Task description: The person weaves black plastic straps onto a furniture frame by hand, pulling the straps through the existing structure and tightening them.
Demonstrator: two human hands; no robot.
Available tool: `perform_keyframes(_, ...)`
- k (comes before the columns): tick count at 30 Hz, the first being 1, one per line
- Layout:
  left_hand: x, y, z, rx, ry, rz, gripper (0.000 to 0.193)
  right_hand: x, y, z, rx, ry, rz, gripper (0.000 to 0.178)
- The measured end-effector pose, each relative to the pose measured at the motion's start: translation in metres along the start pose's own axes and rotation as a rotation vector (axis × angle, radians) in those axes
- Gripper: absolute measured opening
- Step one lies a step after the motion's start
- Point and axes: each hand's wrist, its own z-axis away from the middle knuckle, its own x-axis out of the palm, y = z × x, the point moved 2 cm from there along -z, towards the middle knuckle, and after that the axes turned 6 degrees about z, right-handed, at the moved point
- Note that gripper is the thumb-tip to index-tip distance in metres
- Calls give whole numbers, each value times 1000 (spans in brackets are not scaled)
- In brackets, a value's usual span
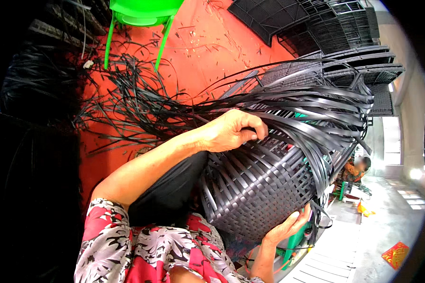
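Note:
In front of me leans a half-woven black basketwork piece (255, 198), its lower face a tight checker weave. Long flat black strips (311, 106) run loose from its upper edge and arch over to the right. My left hand (236, 131) is at the upper edge, fingers curled and thumb closed toward them around a black strip; the strip's exact path inside the fingers is hidden. At the lower right, my right hand (288, 226) grips the woven side, with the thumb showing and the other fingers partly hidden by the weave and hanging strips.
A tangle of black strips (141, 104) spreads over the red floor (198, 37) with cut scraps. A green chair (146, 12) stands at the far side. Black woven panels (311, 23) are stacked at the far right. Another person (356, 167) sits farther right.

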Motion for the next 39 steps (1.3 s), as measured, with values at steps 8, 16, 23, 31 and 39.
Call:
perform_keyframes(8, -4, 10, -7, 138, -100, -205, 9, 8, -8, 0, 45, -12, -105, 52)
perform_keyframes(16, -144, -15, 71, -451, 299, -1037, 22, 2, 8, 8, 74, 99, -144, 47)
perform_keyframes(23, -342, -57, 355, -784, 564, -1640, 20, 13, 15, 11, 94, 118, -381, 62)
perform_keyframes(31, -142, 35, 132, -105, 683, -1065, 19, -12, 4, -44, -239, 186, -138, 24)
perform_keyframes(39, 142, 91, -24, 571, -324, -964, 28, -15, 26, -88, -389, 62, -227, 22)
